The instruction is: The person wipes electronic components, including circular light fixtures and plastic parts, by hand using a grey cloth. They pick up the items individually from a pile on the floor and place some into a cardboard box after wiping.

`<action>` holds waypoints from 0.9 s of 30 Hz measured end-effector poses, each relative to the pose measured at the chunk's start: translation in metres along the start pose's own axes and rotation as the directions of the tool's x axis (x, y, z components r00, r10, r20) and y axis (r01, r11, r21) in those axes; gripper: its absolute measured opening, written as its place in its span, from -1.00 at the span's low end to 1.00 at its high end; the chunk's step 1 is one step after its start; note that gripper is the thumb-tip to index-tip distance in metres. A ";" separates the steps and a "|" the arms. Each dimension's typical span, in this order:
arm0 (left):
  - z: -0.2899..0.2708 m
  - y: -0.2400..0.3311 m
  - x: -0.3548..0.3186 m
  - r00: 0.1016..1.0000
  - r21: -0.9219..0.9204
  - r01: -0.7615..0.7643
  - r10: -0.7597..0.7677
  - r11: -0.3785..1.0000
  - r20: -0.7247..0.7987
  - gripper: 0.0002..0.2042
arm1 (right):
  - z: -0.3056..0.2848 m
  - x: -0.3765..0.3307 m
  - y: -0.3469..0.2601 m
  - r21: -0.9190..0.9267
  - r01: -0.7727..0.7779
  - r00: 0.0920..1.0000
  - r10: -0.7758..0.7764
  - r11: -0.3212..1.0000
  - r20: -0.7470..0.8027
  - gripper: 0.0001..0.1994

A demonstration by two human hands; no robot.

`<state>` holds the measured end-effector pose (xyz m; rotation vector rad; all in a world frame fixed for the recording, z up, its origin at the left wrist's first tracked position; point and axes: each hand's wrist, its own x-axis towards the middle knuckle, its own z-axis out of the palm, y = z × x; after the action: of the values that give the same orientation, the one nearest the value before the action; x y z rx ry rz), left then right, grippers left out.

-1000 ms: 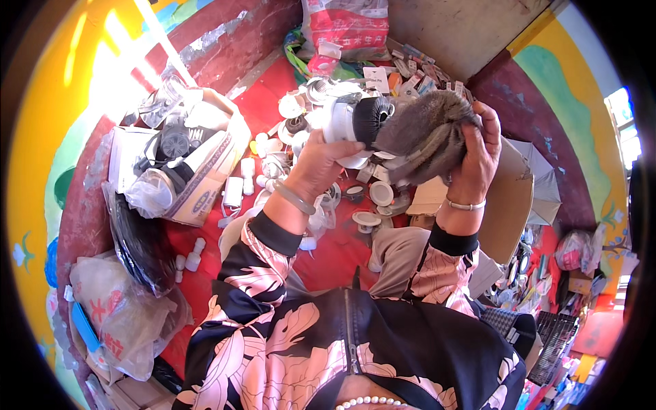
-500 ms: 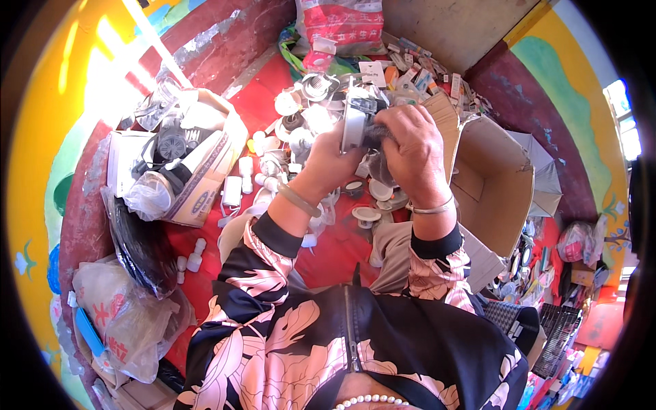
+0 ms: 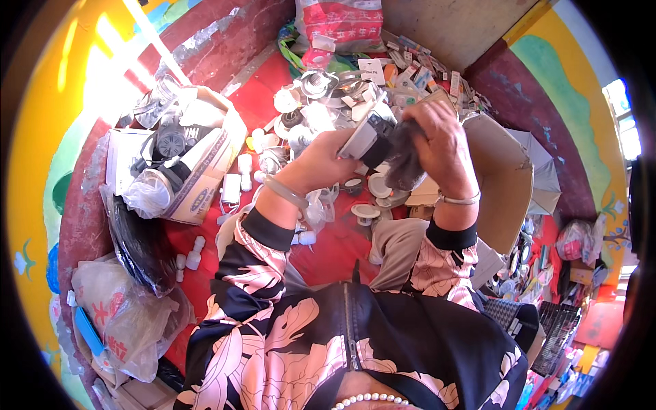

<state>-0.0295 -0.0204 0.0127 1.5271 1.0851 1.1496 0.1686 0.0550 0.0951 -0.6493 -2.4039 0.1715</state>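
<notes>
My left hand is closed around the rim of a white light fixture with a black and silver back part. The fixture is tilted, its pale face toward the left. In my right hand is a bunched dark grey cloth, right beside the fixture's dark side; whether they touch is hard to tell. Beyond and below my hands lies a heap of white lamp parts, among them a round white downlight and a metal-ringed lamp.
On the left stands a cardboard box full of lamps and dark parts. An open cardboard box is close to my right forearm. Small packages pile up at the back beside a red and white sack. White bulbs lie on the red floor covering.
The fixture has turned from nearly upright to a slant. My right hand has moved right and away from it with the cloth, which now shows more fully.
</notes>
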 end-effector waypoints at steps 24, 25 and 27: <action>0.003 -0.006 -0.010 0.947 -0.842 0.282 0.009 0.460 0.321 -0.39 | 0.005 -0.011 0.015 0.873 -0.210 0.977 0.060 0.440 0.205 -0.83; 0.002 -0.006 -0.010 0.940 -0.849 0.293 0.031 0.440 0.340 -0.40 | 0.006 -0.012 0.012 0.890 -0.290 0.956 0.075 0.352 0.282 -0.72; -0.001 -0.011 -0.011 0.943 -0.816 0.314 -0.060 0.486 0.327 -0.29 | 0.007 -0.015 0.015 0.876 -0.371 0.927 0.065 0.308 0.369 -0.68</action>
<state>-0.0336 -0.0289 0.0002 0.6730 0.3297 1.0416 0.1803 0.0612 0.0772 -0.3544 -1.8924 1.7605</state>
